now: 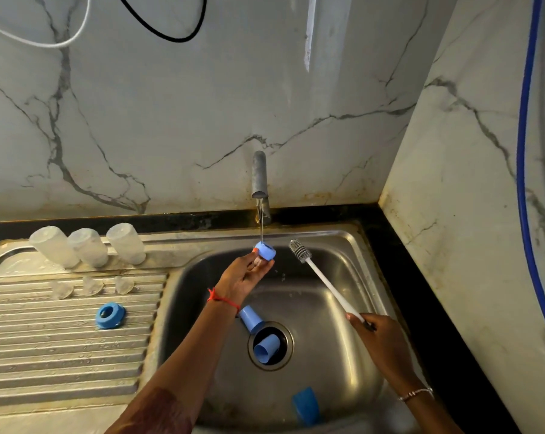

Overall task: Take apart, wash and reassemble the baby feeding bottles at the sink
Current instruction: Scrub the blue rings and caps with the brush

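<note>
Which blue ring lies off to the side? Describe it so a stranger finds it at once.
Start at the ribbed drainboard left of the sink basin. In front of the three clear teats lies a blue ring, alone, its hole facing up. It is the only blue thing on the drainboard.

Brush [334, 288] handle end vanishes inside your right grip [379, 338]. Blue ring [266, 250]: underside covered by your left grip [246, 277] fingers. Cap by drain [249, 319] half tucked under your left wrist. Lowest cap [305, 405] blurred, outline soft. Three teats [92, 286] on drainboard [45, 355] too faint, shape unreadable. Both your forearms cut off by bottom edge. Blue hose [521, 151] runs out top and right edges.
</note>
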